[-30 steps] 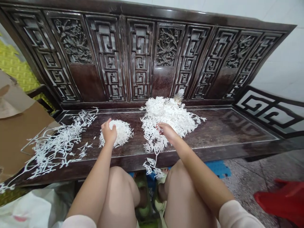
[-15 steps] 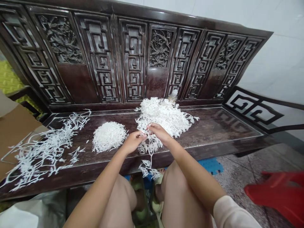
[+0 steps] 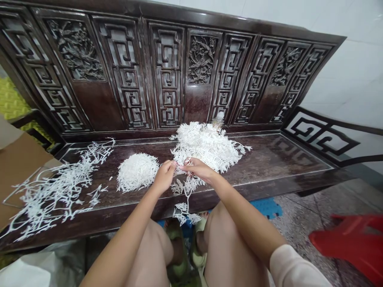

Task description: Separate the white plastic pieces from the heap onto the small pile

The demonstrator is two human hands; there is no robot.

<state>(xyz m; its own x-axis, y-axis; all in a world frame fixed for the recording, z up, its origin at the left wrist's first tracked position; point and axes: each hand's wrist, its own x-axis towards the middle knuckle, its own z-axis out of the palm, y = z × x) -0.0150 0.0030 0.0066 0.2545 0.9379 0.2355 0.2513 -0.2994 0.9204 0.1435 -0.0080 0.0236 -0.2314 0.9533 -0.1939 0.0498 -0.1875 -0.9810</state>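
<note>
Your left hand and right hand pinch a white sprig at one large pile, with one small pile and one stem heap leftward on the desk.

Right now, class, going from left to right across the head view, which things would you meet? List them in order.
Tangled white stems → smaller white heap → left of the two hands → larger white pile → red object.
</note>
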